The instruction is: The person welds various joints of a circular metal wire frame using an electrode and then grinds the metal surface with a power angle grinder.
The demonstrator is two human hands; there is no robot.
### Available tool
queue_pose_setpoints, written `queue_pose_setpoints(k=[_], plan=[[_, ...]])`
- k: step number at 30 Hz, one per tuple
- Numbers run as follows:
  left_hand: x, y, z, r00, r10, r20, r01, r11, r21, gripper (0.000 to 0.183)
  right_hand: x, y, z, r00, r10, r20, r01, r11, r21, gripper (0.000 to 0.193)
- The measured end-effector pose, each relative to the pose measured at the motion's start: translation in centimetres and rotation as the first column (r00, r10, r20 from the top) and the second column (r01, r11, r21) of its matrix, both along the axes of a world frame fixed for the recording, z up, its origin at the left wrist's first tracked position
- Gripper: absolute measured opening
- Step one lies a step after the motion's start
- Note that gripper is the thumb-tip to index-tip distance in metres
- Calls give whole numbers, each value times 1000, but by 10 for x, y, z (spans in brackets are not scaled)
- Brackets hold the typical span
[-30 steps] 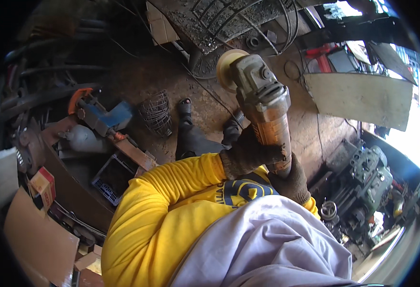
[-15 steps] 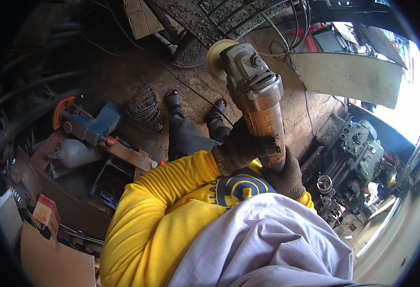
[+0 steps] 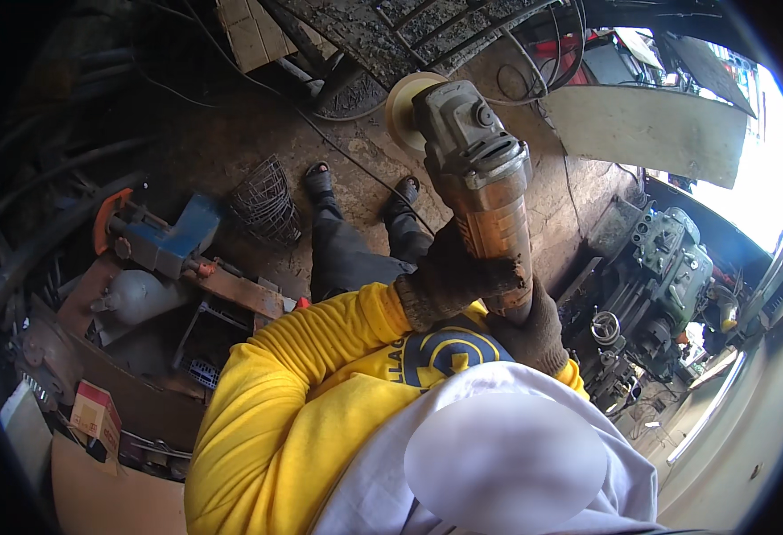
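An angle grinder (image 3: 490, 196) with a worn orange-brown body and a grey metal head is held up in front of my chest. Its pale round disc (image 3: 407, 111) points away, up and to the left. My left hand (image 3: 458, 272), in a dark knit work glove, is wrapped round the middle of the body. Lower down, my right hand (image 3: 534, 334), in a brown glove, closes round the rear end; its fingers are partly hidden behind the tool. The disc touches nothing that I can see, though it overlaps the metal work table's (image 3: 365, 45) edge in the picture.
A wire basket (image 3: 269, 201) stands on the floor left of my feet. Farther left are a blue-and-orange metal tool (image 3: 173, 236) and a grey gas cylinder (image 3: 142, 297). On the right stands a green lathe-like machine (image 3: 672, 267). A pale board (image 3: 650, 129) lies beyond it. A cable (image 3: 347, 156) crosses the floor.
The view has shifted slightly, so the surroundings sit a little differently. Both hands keep their grip, and the grinder has barely moved.
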State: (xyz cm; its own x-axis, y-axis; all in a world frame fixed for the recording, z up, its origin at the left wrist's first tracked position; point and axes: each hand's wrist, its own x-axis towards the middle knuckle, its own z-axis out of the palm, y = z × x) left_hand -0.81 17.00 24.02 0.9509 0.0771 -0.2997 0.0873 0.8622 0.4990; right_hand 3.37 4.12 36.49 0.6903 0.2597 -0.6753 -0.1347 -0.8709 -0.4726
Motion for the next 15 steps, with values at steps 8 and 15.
queue_pose_setpoints(k=[8, 15], plan=[[8, -2, 12, 999, -10, -34, 9, 999, -35, 65, 11, 4, 8, 1000, 18, -21, -19, 999, -39, 64], [24, -13, 10, 999, 6, -31, -6, 1000, -8, 63, 31, 1, 13, 999, -7, -50, 5, 999, -42, 63]])
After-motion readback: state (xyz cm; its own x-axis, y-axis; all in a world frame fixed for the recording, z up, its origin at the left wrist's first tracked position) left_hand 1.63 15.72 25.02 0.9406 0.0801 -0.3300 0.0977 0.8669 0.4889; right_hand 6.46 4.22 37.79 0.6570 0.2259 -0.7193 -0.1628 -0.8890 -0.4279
